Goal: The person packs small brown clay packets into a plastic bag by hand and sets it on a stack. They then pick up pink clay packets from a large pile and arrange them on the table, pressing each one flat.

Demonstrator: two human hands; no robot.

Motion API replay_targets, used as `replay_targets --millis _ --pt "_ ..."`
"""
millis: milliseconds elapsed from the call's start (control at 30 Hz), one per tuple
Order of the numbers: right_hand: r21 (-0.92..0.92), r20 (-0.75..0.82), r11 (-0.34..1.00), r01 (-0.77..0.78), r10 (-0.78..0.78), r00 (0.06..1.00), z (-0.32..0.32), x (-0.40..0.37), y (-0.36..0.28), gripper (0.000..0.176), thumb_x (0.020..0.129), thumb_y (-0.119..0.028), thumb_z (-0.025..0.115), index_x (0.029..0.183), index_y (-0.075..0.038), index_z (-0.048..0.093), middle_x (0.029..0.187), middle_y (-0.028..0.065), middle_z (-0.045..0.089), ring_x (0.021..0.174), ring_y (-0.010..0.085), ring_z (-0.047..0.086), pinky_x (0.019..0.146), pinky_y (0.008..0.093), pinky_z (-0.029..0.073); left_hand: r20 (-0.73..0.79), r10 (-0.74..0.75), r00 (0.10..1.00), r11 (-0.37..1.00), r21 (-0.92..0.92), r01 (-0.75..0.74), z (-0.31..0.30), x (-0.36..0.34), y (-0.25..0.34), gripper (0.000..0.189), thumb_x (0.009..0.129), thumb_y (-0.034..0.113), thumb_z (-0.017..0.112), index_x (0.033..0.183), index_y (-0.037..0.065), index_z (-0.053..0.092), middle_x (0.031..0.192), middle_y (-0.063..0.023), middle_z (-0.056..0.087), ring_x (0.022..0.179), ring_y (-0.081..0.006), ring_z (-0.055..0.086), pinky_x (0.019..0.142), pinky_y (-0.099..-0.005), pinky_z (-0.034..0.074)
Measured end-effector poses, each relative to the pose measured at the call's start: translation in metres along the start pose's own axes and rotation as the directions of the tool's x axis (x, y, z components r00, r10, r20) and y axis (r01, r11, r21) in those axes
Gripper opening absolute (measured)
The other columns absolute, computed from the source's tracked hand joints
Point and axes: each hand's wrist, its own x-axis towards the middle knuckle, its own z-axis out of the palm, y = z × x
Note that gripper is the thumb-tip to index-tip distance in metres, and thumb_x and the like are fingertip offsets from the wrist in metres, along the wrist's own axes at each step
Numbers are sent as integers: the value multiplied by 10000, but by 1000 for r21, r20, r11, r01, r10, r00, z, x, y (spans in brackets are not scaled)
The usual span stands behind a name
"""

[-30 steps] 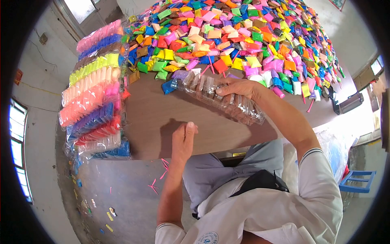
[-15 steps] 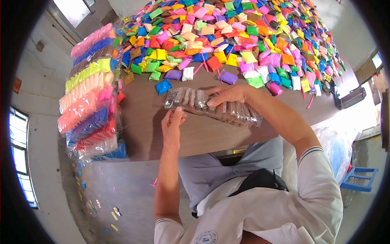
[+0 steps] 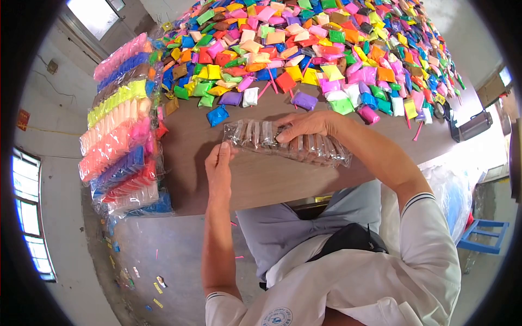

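A long clear plastic bag (image 3: pixel 321 150) holding a row of small brownish-grey packets lies at a slant over the brown table. My right hand (image 3: pixel 307 126) is closed over the middle of its upper edge, thumb on the near face and fingers mostly hidden behind. At the bag's left end, my left hand (image 3: pixel 218 163) has its fingers curled and its thumb against the bag's corner, in what looks like a pinch. A blue packet (image 3: pixel 218 116) and a purple packet (image 3: pixel 304 101) lie just beyond the bag.
A large heap of colourful small packets (image 3: pixel 283 60) covers the back of the table (image 3: pixel 185 163). Filled clear bags (image 3: pixel 117 125), sorted by colour, are stacked along the left edge. A black device (image 3: pixel 470 127) sits at the right edge; a blue stool (image 3: pixel 484 236) stands on the floor.
My left hand has slid left and slightly down along the bag to its left corner. My right hand and the bag have barely moved.
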Motion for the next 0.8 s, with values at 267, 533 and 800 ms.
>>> replay_targets --millis 267,533,800 --pt "32 -29 999 -9 10 1000 9 -5 -2 789 769 -563 772 1407 -184 504 934 120 607 765 285 684 592 448 590 43 258 965 900 353 -257 10 -1 -19 341 1046 282 472 973 -21 611 804 -94 611 764 -171 535 739 -331 457" --pt "125 75 992 12 -22 997 20 -10 -8 732 797 -507 771 1360 -107 527 989 108 625 768 205 638 588 380 576 -61 339 939 869 401 -288 24 -6 -17 311 1049 234 462 892 -23 539 720 -120 512 687 -187 434 652 -354 423" --pt "128 49 992 3 -9 999 18 -12 -8 780 799 -476 780 1417 -107 478 1032 131 621 772 245 670 616 425 595 -91 334 938 895 343 -285 16 -3 -20 357 1045 242 480 828 -21 583 682 -98 560 653 -159 471 638 -334 426"
